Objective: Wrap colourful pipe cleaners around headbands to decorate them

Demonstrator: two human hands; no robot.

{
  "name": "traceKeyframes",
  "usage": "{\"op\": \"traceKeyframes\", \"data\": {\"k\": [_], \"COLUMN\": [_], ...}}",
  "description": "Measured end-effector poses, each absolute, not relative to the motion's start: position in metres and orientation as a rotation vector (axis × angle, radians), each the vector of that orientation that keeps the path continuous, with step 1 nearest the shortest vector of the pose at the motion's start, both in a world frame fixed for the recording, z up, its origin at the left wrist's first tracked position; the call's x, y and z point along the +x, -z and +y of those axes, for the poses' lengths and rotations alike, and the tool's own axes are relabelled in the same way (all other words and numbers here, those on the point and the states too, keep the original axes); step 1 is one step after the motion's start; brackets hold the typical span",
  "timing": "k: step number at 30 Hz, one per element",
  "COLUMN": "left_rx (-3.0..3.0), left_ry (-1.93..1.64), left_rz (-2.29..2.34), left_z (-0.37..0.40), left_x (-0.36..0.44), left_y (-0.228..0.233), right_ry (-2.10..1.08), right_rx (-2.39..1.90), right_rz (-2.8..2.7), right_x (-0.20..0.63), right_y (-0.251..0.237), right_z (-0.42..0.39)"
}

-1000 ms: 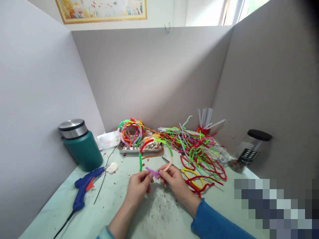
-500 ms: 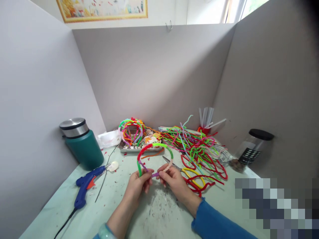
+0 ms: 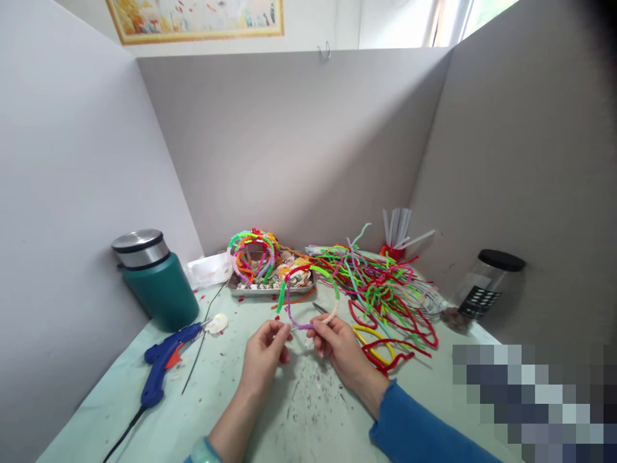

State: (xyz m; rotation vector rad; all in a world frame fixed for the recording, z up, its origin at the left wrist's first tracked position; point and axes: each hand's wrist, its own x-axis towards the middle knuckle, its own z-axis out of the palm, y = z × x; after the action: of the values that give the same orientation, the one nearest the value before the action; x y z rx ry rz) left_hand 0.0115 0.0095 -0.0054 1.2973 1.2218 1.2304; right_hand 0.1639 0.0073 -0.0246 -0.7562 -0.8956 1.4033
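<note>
A headband [image 3: 308, 273] wrapped in red, green and pale pink pipe cleaners stands arched above the table centre. My right hand [image 3: 337, 344] pinches its pale pink end, where a purple pipe cleaner [image 3: 295, 316] also curves up beside the band's left side. My left hand [image 3: 263, 354] is just left of it, fingers curled near the purple strand; whether it grips the strand I cannot tell.
A metal tray [image 3: 241, 289] with finished headbands and shells stands behind. Loose pipe cleaners [image 3: 380, 283] and yellow-handled scissors [image 3: 369, 337] lie right. A blue glue gun [image 3: 166, 357], a teal flask [image 3: 154, 280], a jar [image 3: 484, 283] and grey partition walls surround.
The headband's green end has left my left hand and swung up and to the right. The purple pipe cleaner now curves up along the band instead of lying between my hands.
</note>
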Motion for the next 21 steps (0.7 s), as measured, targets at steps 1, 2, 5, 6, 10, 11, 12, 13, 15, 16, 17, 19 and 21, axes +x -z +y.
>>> {"op": "traceKeyframes", "data": {"k": [1,2,5,6,10,11,12,13,15,16,17,19,21], "left_rx": [1.370,1.453,1.706,1.770,1.907,1.920,1.927,1.931,1.934,1.932,1.930,1.932,1.946], "left_ry": [-1.248,-1.263,-1.304,-1.313,-1.340,-1.343,-1.346,-1.345,-1.347,-1.351,-1.357,-1.353,-1.344], "left_rz": [1.240,1.251,1.258,1.256,1.250,1.250,1.252,1.251,1.245,1.242,1.245,1.256,1.267], "left_z": [0.0093,0.0090,0.0071,0.0063,0.0036,0.0032,0.0030,0.0027,0.0022,0.0019,0.0015,0.0006,-0.0003], "left_x": [0.0116,0.0117,0.0116,0.0114,0.0107,0.0106,0.0106,0.0107,0.0108,0.0109,0.0109,0.0107,0.0102], "left_y": [0.0059,0.0063,0.0070,0.0069,0.0052,0.0044,0.0035,0.0026,0.0011,0.0007,0.0006,0.0012,0.0026], "right_ry": [-1.408,-1.413,-1.428,-1.433,-1.443,-1.446,-1.449,-1.450,-1.445,-1.440,-1.434,-1.422,-1.411], "right_rx": [-0.750,-0.744,-0.724,-0.719,-0.713,-0.712,-0.713,-0.714,-0.721,-0.725,-0.730,-0.736,-0.739], "right_rz": [-0.883,-0.881,-0.903,-0.911,-0.935,-0.942,-0.948,-0.952,-0.961,-0.965,-0.970,-0.982,-0.994], "right_x": [0.1640,0.1641,0.1639,0.1638,0.1637,0.1637,0.1638,0.1639,0.1640,0.1640,0.1640,0.1638,0.1635], "right_y": [0.0243,0.0242,0.0244,0.0246,0.0248,0.0248,0.0249,0.0250,0.0257,0.0262,0.0267,0.0275,0.0277], "right_z": [0.0071,0.0068,0.0061,0.0061,0.0064,0.0063,0.0063,0.0063,0.0063,0.0063,0.0064,0.0065,0.0063]}}
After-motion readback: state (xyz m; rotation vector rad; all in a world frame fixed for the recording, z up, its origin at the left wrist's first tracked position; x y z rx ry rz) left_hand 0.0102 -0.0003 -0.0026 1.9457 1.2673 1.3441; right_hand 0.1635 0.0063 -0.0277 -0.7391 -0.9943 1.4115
